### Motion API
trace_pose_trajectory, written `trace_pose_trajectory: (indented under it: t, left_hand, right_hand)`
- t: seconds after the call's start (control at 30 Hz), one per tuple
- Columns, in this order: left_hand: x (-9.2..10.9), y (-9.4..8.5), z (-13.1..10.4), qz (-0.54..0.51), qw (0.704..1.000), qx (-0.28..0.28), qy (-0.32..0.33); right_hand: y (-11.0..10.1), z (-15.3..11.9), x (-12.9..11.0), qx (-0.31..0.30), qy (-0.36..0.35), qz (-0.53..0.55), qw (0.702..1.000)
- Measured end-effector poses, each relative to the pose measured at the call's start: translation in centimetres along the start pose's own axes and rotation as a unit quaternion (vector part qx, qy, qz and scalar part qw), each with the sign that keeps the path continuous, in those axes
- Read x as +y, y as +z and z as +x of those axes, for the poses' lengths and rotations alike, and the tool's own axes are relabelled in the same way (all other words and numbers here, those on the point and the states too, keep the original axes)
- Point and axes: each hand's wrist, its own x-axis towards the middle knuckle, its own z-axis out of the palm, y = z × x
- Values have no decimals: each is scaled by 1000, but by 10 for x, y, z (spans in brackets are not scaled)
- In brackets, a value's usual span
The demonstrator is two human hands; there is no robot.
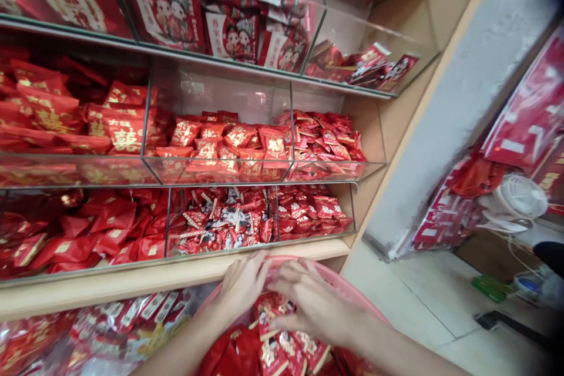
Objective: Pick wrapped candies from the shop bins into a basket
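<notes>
A pink basket (pixel 348 291) holds red printed packets (pixel 286 352) and plain red pouches (pixel 233 349). My left hand (pixel 244 282) is at the basket's far left rim, close to the shelf edge, with its fingers bent; whether they hold anything is hidden. Over the packets in the basket, my right hand (pixel 308 299) reaches in from the right. Its fingers are spread and slightly curled, the thumb apart, with no packet seen between them.
Glass-fronted shelves (pixel 259 73) with red packets in compartments rise beyond the basket. A wooden ledge (pixel 110 279) runs below them, over more bagged packets. At the right are a grey wall (pixel 440 111), a white fan (pixel 522 195) and tiled floor (pixel 418 305).
</notes>
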Motion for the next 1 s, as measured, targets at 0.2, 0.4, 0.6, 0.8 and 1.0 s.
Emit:
trace_pose_trajectory:
  t: [0.2, 0.4, 0.6, 0.8, 1.0]
  left_hand:
    - [-1, 1, 1, -3, 1000, 3, 0]
    - [-3, 3, 0, -7, 1000, 13, 0]
    - [-5, 3, 1, -5, 1000, 13, -5]
    - [-2, 0, -1, -12, 1000, 10, -3]
    - [-2, 2, 0, -11, 1000, 11, -6]
  right_hand:
    - [-130, 28, 24, 342, 27, -39, 938]
    - [-195, 78, 51, 270, 299, -92, 911]
    - [-197, 95, 35, 164, 390, -169, 890]
    - [-196, 87, 39, 247, 352, -16, 903]
    - [-202, 84, 53, 304, 343, -6, 889]
